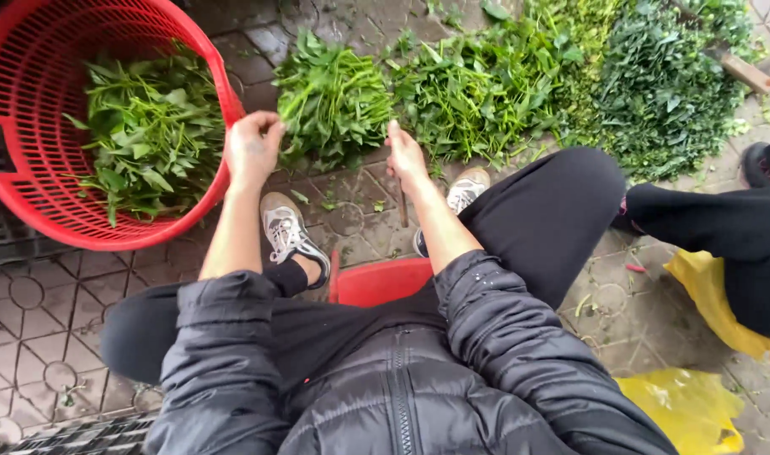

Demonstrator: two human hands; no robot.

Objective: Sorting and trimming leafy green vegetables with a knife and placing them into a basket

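My left hand [252, 147]: grip closed in a fist at the edge of a bunch of greens [333, 101] lying on the paved floor [40, 320], just beside the red basket [31, 211]. My right hand [406, 158]: grip clamped on a thin stick-like handle [403, 206], blade hidden. More greens lie to the right.

A red stool [376, 281] sits on wet paving [31, 312], with yellow plastic bags [692, 404] at right.
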